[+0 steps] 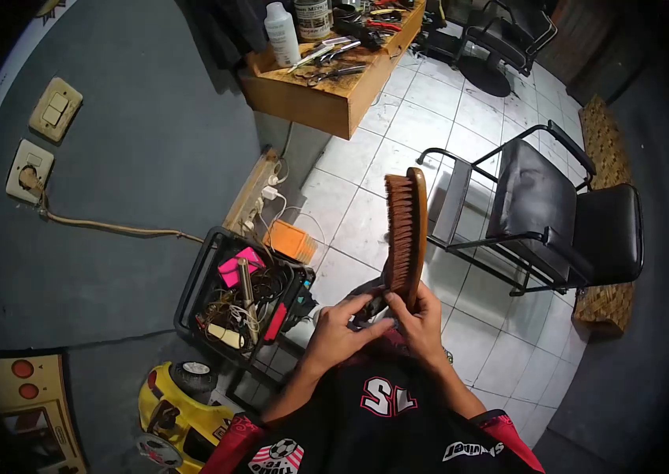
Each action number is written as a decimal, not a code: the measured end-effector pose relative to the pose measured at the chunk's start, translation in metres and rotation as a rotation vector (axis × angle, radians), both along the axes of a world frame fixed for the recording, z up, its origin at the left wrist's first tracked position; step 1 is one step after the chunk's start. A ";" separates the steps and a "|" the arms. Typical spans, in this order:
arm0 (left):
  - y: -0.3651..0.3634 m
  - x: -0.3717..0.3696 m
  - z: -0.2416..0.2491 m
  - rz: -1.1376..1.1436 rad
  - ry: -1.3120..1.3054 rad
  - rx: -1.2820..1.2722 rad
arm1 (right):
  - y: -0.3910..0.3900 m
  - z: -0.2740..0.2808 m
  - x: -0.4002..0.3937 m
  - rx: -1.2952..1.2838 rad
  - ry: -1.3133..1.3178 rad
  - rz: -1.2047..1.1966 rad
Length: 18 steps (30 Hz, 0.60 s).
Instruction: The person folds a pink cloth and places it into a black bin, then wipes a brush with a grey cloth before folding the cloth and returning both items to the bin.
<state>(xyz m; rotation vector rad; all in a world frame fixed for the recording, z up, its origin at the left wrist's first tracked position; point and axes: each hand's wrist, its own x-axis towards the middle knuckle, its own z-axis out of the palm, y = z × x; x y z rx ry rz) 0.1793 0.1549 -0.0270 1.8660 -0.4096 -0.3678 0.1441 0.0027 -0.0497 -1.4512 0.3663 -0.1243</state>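
A long brush (pixel 409 237) with brown bristles and a curved wooden back stands upright in front of my body, its bristles facing left. Around its lower end my right hand (pixel 421 325) is closed, with the thumb across the bristle side. Just left of it, my left hand (pixel 342 332) is pinched on a small dark object (pixel 372 306) between the two hands. What that object is cannot be made out, as fingers cover much of it.
A black tray (pixel 184 304) of cables and tools stands at the left, beside an orange basket (pixel 291 241) and a yellow toy car (pixel 180 419). Above is a wooden counter (pixel 303 103) with bottles and scissors. Black chairs (pixel 536 193) stand on the right.
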 end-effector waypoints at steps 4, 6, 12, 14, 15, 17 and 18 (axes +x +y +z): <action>-0.006 -0.003 -0.029 0.263 -0.068 -0.102 | -0.013 0.004 0.000 0.076 0.075 0.133; -0.002 -0.003 -0.026 0.323 0.052 -0.149 | -0.016 0.027 0.006 0.448 -0.024 0.067; 0.006 0.010 -0.025 0.288 -0.076 -0.136 | -0.050 0.011 0.016 0.554 -0.134 0.331; 0.006 0.010 -0.027 0.301 -0.089 -0.150 | -0.061 0.019 0.014 0.288 -0.019 0.406; 0.006 0.010 -0.027 0.315 -0.101 -0.163 | -0.065 0.026 0.016 0.289 -0.020 0.408; 0.008 0.009 -0.022 0.319 -0.081 -0.169 | -0.071 0.038 0.022 -0.376 0.655 0.439; 0.009 0.010 -0.019 0.322 -0.062 -0.176 | -0.073 0.030 0.017 -0.376 0.653 0.437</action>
